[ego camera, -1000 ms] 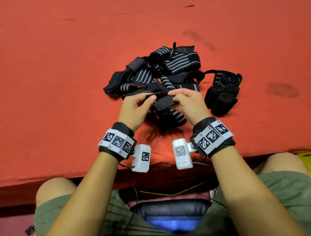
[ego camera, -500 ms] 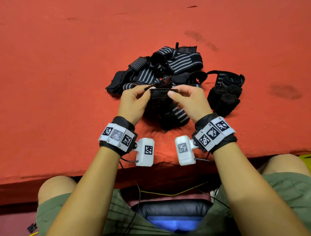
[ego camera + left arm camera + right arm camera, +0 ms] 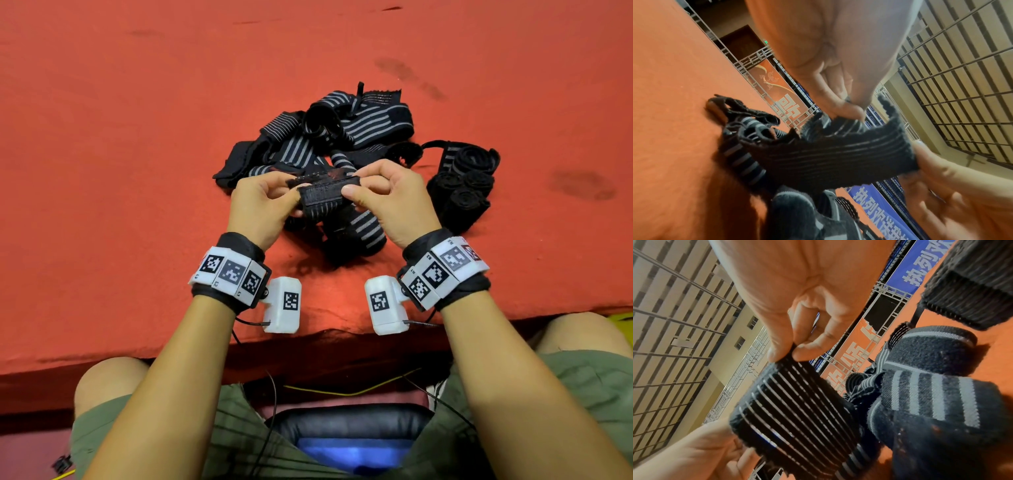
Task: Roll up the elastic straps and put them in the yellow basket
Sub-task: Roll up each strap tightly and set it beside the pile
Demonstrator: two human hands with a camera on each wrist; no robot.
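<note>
A black elastic strap with thin grey stripes (image 3: 323, 197) (image 3: 830, 155) (image 3: 793, 402) is held just above the red table between both hands, its end folded over into a first turn. My left hand (image 3: 263, 202) pinches its left edge and my right hand (image 3: 383, 195) (image 3: 789, 352) pinches its right edge between thumb and forefinger. The rest of the strap hangs down onto the table. Behind it lies a tangled pile of loose striped straps (image 3: 325, 137). Several rolled straps (image 3: 462, 185) sit at the right of the pile. A yellow basket sliver (image 3: 621, 317) shows at the right edge.
The red felt table (image 3: 120, 154) stretches wide on all sides of the pile. Its front edge runs just below my wrists, with my knees and a black chair seat (image 3: 349, 425) under it. Cables hang there.
Both hands have lifted the strap end off the pile, drawn it nearer and folded it over into the first turn of a roll.
</note>
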